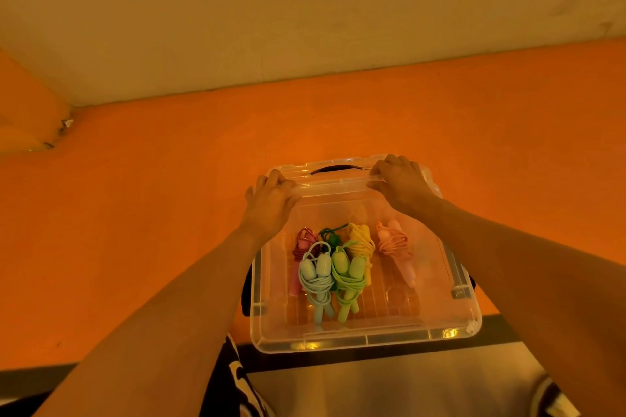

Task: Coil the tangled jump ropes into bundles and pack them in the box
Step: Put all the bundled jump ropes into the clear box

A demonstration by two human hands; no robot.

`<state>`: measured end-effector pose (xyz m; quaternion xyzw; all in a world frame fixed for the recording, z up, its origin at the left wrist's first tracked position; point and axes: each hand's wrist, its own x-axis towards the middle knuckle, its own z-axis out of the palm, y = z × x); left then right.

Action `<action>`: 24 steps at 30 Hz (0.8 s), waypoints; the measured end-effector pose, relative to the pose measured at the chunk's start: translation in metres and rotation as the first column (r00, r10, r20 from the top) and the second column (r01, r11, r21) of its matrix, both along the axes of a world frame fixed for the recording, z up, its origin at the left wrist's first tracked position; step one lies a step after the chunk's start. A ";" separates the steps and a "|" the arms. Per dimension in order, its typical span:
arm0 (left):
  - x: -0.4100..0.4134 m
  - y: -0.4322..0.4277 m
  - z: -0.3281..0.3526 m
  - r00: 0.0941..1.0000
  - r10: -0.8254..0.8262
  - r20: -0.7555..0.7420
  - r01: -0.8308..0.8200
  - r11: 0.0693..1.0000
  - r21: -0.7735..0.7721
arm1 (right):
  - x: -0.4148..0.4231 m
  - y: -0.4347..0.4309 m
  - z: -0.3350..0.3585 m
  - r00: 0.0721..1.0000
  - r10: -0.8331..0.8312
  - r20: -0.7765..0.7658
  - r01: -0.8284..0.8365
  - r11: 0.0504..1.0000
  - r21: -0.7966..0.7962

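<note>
From the head view, a person leans over a clear plastic box (366, 338) set at the near edge of an orange surface (135, 213), with a pale wall (305, 10) behind. The ropes (338, 264) lie inside on the box floor, wound into bundles of red, blue, green, yellow and pink, packed side by side towards the left and middle, the pink one a little apart on the right. At the far rim the left hand (271, 200) and right hand (403, 186) each curl their fingers over the edge of a clear lid (333, 181), one near each far corner, with a black handle (335, 168) showing between them. Whether the lid is hinged there or loose cannot be told. The coiling looks done and the packing near its end; closing the lid seems the step in hand. The lid is likely light, stiff and somewhat slick, so a hold at both corners should keep it square to the rim. The bundles look soft and springy, and a loose loop could catch under the edge. For carrying, the black handle is probably the natural hold.
</note>
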<state>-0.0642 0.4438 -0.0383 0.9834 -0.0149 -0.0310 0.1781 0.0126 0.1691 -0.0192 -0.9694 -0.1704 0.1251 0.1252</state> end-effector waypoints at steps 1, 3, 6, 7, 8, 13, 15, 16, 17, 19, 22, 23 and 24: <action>0.001 0.000 0.001 1.000 -0.004 -0.007 0.004 1.000 0.001 | 0.000 0.000 0.000 1.000 0.007 0.004 -0.007 1.000 -0.006; 0.003 0.000 0.003 1.000 -0.011 -0.024 0.011 1.000 0.007 | 0.001 -0.002 0.000 1.000 0.019 0.005 -0.019 1.000 -0.008; 0.005 -0.002 0.006 0.999 -0.021 -0.043 0.022 0.999 0.028 | 0.000 -0.002 0.002 1.000 0.017 0.016 -0.017 1.000 -0.008; 0.005 -0.002 0.007 0.999 -0.022 -0.045 0.023 0.999 0.033 | 0.000 -0.002 0.004 1.000 0.017 0.026 -0.017 1.000 -0.009; 0.004 -0.002 0.008 0.999 -0.023 -0.044 0.024 0.999 0.037 | 0.000 -0.002 0.005 0.999 0.017 0.034 -0.017 1.000 -0.008; -0.003 -0.004 0.014 1.000 -0.020 -0.021 0.021 0.999 0.042 | -0.007 -0.004 0.013 0.997 0.030 0.072 -0.031 0.999 0.009; -0.007 -0.005 0.018 1.000 -0.021 -0.019 0.022 0.998 0.052 | -0.011 -0.005 0.017 0.996 0.030 0.078 -0.031 0.999 0.015; -0.009 -0.006 0.021 1.000 -0.023 -0.017 0.024 0.998 0.058 | -0.013 -0.006 0.020 0.996 0.029 0.080 -0.030 0.999 0.018; -0.011 -0.007 0.023 1.000 -0.026 -0.011 0.027 0.998 0.061 | -0.016 -0.007 0.023 0.996 0.030 0.083 -0.032 0.999 0.015; -0.020 -0.010 0.028 0.999 -0.031 0.010 0.031 0.997 0.068 | -0.027 -0.009 0.028 0.994 0.039 0.100 -0.039 0.999 0.002; -0.031 -0.012 0.035 0.999 -0.026 0.030 0.023 0.997 0.072 | -0.039 -0.012 0.033 0.990 0.037 0.139 -0.037 0.999 -0.002; -0.036 -0.014 0.039 0.999 -0.027 0.039 0.025 0.997 0.070 | -0.045 -0.014 0.037 0.988 0.034 0.152 -0.035 0.999 -0.001; -0.042 -0.015 0.044 0.998 -0.032 0.056 0.028 0.997 0.069 | -0.052 -0.017 0.041 0.986 0.033 0.163 -0.033 0.999 -0.002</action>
